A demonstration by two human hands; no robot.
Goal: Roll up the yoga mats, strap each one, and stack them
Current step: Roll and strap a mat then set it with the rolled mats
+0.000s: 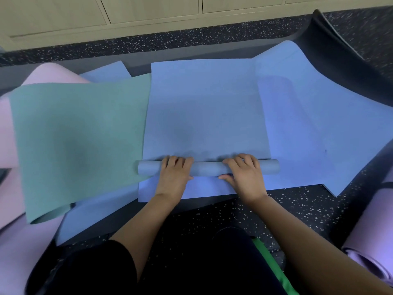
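Rolling step just begun: left hand [174, 174] and right hand [244, 173] curl over a thin roll [209, 168] at the blue mat [204, 111] near edge, centre floor; next likely even forward pushing, ends square.

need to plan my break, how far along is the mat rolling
Done: one purple mat rolled at right. In hand: left hand and right hand grip the blue-grey mat, rolled only at its near end. Left: green mat, pink mat, other blue mats and black mat lie unrolled; no stack shows.
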